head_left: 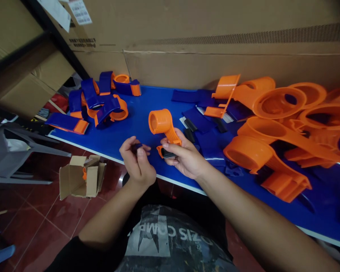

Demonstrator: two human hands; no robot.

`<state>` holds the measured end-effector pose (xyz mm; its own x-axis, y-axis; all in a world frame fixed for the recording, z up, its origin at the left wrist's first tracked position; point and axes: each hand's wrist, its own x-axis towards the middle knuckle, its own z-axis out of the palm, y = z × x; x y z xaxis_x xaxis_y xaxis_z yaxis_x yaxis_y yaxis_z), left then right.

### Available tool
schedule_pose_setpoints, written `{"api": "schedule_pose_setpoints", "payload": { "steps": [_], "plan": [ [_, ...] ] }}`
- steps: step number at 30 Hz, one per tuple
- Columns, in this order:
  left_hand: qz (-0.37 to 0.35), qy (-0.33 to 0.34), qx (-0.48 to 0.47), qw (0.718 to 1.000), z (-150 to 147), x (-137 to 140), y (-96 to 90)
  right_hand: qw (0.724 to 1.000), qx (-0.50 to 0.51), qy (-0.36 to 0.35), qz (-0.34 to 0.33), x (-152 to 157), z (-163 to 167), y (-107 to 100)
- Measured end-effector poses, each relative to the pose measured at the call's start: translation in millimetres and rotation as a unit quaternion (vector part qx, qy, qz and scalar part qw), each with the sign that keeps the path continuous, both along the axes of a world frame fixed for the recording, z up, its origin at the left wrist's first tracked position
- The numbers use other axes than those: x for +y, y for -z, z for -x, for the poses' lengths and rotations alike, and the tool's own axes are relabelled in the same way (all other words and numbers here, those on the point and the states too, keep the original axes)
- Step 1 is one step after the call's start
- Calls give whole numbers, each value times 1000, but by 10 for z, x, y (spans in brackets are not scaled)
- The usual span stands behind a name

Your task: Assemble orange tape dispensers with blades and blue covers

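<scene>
My right hand [188, 155] is closed round the handle end of an orange tape dispenser body [161, 121], with its round hub pointing up and left. A black strip [167, 153] shows at the dispenser's lower end, under my right thumb. Just left of it, my left hand [137, 160] is closed, thumb against curled fingers. A small dark blue piece [137, 146] shows between those fingers; its exact shape is hidden. The two hands are apart, above the front edge of the blue table [141, 128].
At the right lies a heap of orange dispenser bodies [249, 155], beside dark blue cover pieces [212, 145]. Several blue-and-orange dispensers [93, 94] are grouped at the left. A cardboard wall [215, 64] stands behind the table. Below left are an open carton [73, 179] and a grey chair [14, 151].
</scene>
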<state>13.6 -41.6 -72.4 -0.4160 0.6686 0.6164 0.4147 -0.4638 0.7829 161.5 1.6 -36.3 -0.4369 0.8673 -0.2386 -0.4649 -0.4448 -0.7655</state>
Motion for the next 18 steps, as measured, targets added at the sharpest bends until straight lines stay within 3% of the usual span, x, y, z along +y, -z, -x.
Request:
{"api": "schedule_pose_setpoints", "payload": {
  "steps": [4, 6, 10, 18],
  "plan": [
    [7, 42, 219, 975, 156, -133, -43, 1000, -9, 21, 2, 5, 9, -18],
    [19, 61, 278, 958, 155, -159, -79, 1000, -14, 26, 5, 3, 8, -27],
    [49, 55, 267, 961, 92, -141, -119, 1000, -19, 20, 9, 4, -7, -35],
    [99, 109, 194, 970, 31, -95, -140, 999, -28, 29, 6, 8, 0, -18]
  ]
}}
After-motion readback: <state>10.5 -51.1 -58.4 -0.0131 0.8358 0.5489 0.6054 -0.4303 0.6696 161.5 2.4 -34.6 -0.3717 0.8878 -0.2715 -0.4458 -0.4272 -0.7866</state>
